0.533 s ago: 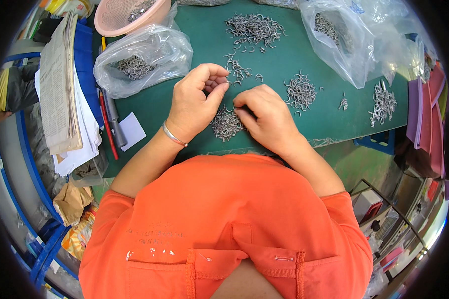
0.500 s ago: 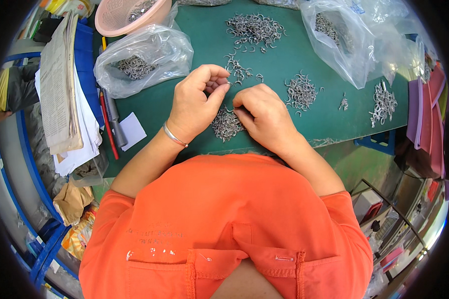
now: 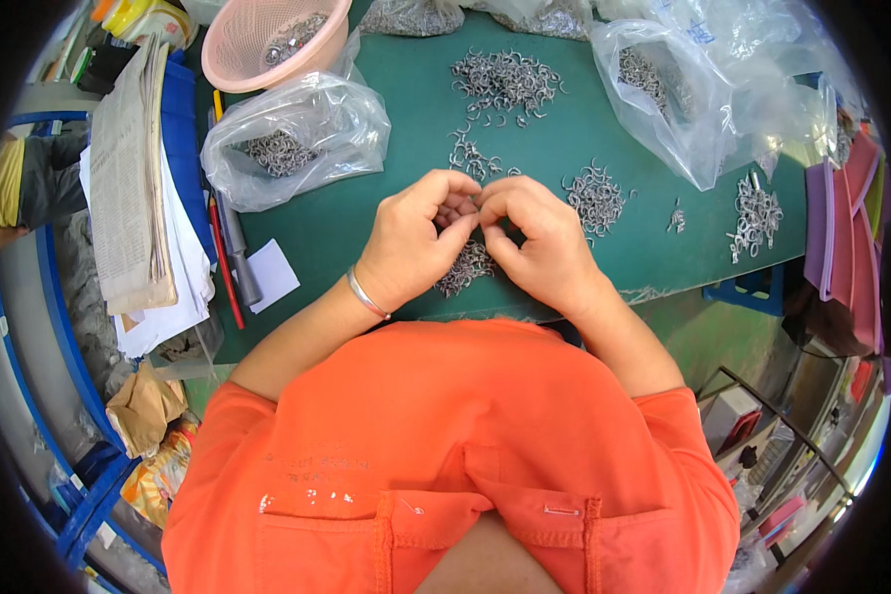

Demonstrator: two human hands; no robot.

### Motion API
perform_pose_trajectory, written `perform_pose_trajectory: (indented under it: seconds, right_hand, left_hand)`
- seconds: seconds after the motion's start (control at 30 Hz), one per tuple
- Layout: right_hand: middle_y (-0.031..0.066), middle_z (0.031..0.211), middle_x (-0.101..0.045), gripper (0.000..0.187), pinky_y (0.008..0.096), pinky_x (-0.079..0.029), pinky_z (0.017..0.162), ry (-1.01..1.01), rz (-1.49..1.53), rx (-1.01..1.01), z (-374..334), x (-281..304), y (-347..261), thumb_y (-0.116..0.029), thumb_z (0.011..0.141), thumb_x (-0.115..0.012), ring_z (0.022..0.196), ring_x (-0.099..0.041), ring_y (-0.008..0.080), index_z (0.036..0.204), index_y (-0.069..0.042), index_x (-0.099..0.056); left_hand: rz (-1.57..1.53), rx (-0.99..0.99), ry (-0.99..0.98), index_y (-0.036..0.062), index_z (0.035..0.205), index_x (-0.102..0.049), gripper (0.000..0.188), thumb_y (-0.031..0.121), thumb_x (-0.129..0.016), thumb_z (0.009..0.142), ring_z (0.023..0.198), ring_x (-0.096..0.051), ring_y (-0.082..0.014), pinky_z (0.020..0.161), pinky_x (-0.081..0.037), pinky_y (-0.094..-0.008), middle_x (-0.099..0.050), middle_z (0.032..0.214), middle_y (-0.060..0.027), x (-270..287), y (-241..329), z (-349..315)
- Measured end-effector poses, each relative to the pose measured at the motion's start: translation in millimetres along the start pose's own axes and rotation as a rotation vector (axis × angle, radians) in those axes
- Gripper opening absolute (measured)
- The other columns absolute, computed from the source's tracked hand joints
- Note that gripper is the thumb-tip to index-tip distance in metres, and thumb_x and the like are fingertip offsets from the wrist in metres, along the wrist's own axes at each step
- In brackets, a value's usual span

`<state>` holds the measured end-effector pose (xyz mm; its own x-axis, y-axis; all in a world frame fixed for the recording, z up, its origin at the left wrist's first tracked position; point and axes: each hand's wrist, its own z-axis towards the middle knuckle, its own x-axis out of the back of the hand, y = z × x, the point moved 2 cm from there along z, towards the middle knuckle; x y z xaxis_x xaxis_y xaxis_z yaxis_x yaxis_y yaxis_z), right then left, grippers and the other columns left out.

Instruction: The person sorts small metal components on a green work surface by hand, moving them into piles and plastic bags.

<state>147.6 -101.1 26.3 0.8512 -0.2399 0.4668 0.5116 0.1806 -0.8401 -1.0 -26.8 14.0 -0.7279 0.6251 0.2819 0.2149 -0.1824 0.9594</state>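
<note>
My left hand (image 3: 411,238), with a silver bangle (image 3: 366,297) on its wrist, has its fingers curled in and its thumb near the fingertips. Against it, thumb and forefinger of my right hand (image 3: 544,243) are pinched together. The fingertips of both hands meet; whatever is between them is too small to make out. Below them lies a pile of small grey metal rings (image 3: 465,272), partly covered by the hands. Just beyond are loose C-shaped metal pieces (image 3: 471,156). A pile of similar curved pieces (image 3: 596,203) sits right of my right hand.
On the green table (image 3: 406,109) are a larger pile of curved pieces (image 3: 505,84), a small cluster (image 3: 676,218) and a pile of linked metal parts (image 3: 755,213). Plastic bags (image 3: 356,124) of pieces, a pink basket (image 3: 223,49), a red pen (image 3: 226,267) and papers (image 3: 134,168) surround them.
My right hand has left the near ring pile and risen to meet the left hand. My left hand has come slightly right and nearer. The whole view has shifted a little.
</note>
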Motion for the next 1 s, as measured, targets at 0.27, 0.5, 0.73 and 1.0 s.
perform_pose_trajectory:
  seconds: [0.27, 0.5, 0.73, 1.0]
  right_hand:
    - [0.0126, 0.086, -0.064, 0.014, 0.0392, -0.054, 0.072, 0.082, -0.187, -0.045, -10, 30, 3, 0.005, 0.076, -0.065, 0.080, -0.065, 0.0318, 0.088, -0.002, -0.065]
    - [0.0123, 0.091, -0.066, 0.011, 0.0413, -0.051, 0.079, 0.117, -0.489, -0.027, -8, 60, 16, 0.002, 0.077, -0.066, 0.087, -0.062, 0.0330, 0.087, -0.002, -0.068]
    - [0.0102, 0.085, -0.064, 0.013, 0.0425, -0.049, 0.076, 0.079, -0.406, 0.041, 8, 19, 30, 0.000, 0.077, -0.067, 0.081, -0.060, 0.0316, 0.088, -0.005, -0.062]
    - [0.0096, 0.083, -0.065, 0.015, 0.0439, -0.049, 0.076, 0.150, -0.357, -0.080, 7, 39, 27, 0.002, 0.078, -0.064, 0.081, -0.062, 0.0318, 0.090, -0.006, -0.062]
  left_hand:
    - [0.034, -0.077, 0.018, -0.0003, 0.102, -0.066, 0.018, -0.004, -0.071, 0.085, 0.082, -0.068, -0.0109, 0.074, -0.056, -0.0245, -0.070, 0.093, -0.0062, -1, 1, 3]
    - [0.464, -0.315, 0.093, 0.0016, 0.093, -0.068, 0.017, 0.001, -0.076, 0.077, 0.084, -0.062, -0.0263, 0.072, -0.051, -0.0348, -0.062, 0.091, -0.0098, 5, -3, 18]
    - [0.485, -0.345, -0.027, 0.0032, 0.086, -0.066, 0.014, 0.000, -0.076, 0.076, 0.085, -0.061, -0.0299, 0.075, -0.050, -0.0379, -0.060, 0.087, -0.0096, 0, -4, 16]
    - [0.393, -0.272, -0.004, -0.0002, 0.090, -0.067, 0.009, -0.003, -0.070, 0.081, 0.071, -0.062, -0.0197, 0.065, -0.051, -0.0301, -0.062, 0.088, -0.0089, 6, -10, 16]
